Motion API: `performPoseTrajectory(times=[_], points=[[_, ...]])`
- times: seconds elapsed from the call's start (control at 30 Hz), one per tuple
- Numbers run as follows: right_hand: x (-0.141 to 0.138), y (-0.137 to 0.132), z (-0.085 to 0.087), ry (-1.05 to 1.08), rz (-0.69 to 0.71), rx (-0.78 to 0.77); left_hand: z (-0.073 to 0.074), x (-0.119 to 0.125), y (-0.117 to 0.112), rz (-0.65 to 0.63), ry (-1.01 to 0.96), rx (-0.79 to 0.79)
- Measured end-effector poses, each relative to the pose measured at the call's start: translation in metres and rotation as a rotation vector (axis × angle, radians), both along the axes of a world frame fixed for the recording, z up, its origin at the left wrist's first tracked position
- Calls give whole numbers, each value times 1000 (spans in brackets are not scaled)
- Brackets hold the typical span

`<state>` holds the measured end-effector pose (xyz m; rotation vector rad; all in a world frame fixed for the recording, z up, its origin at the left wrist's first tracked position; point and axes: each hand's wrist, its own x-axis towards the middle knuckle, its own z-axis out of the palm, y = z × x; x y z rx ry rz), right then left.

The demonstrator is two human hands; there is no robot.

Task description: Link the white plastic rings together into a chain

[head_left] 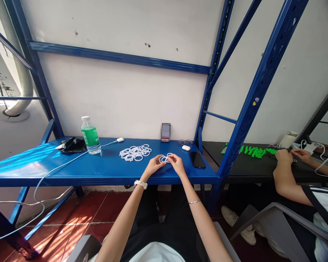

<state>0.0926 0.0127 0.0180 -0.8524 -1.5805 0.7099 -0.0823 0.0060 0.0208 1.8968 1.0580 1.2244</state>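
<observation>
Over the blue shelf top (71, 165), both of my hands meet around small white plastic rings (164, 158). My left hand (154, 164) pinches the rings from the left, fingers closed on them. My right hand (176, 162) grips the same rings from the right, fingers curled. A loose pile of several more white rings (135, 152) lies just left of and behind my hands. A watch is on my left wrist, a thin bracelet on my right.
A green-labelled bottle (90, 135), a black bag (71, 145), a white cable with plug (120, 139), a small upright card (165, 132), glasses (185, 142), an earbud case (186, 147) and a phone (197, 159) are on the shelf. At right another person's hands (292, 155) work by green parts (255, 151).
</observation>
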Motion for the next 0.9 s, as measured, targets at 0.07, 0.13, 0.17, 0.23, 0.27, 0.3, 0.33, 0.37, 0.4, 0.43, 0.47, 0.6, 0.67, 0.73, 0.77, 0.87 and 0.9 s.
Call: performPoseTrajectory(times=[0.07,0.13,0.17,0.23,0.27,0.3,0.33,0.37,0.4,0.43,0.47,0.6,0.67,0.73,0.77,0.87,0.9], points=[[0,1,-1,-14,-9,0,1,0,-1,5,11,5],[1,1,-1,-24,-15,-3,1,0,-1,5,16,6],[1,1,-1,-27,-15,-6,2,0,-2,4,17,5],[1,1,-1,-25,-13,-14,3,0,-3,1,19,3],[1,1,-1,-24,-10,-18,3,1,-3,-1,20,2],[1,1,-1,-24,-9,-22,3,1,-3,-1,22,2],[1,1,-1,-25,-9,-24,3,1,-3,0,23,3],[1,1,0,-28,-9,-25,3,1,-3,1,24,4],[1,1,0,-32,-11,-25,3,1,-3,4,23,5],[1,1,0,-36,-13,-24,3,1,-3,6,22,6],[1,0,0,-41,-16,-22,3,1,-3,9,21,6],[2,1,0,-53,-26,-13,3,0,-4,12,28,-1],[2,1,0,-52,-29,-8,4,0,-5,14,32,-2],[2,1,0,-53,-35,-2,4,1,-5,18,40,0],[2,1,0,-56,-38,1,4,1,-5,22,46,0],[1,0,0,-57,-28,14,4,1,-5,33,53,-10],[1,0,0,-49,-18,18,4,1,-5,34,46,-13]])
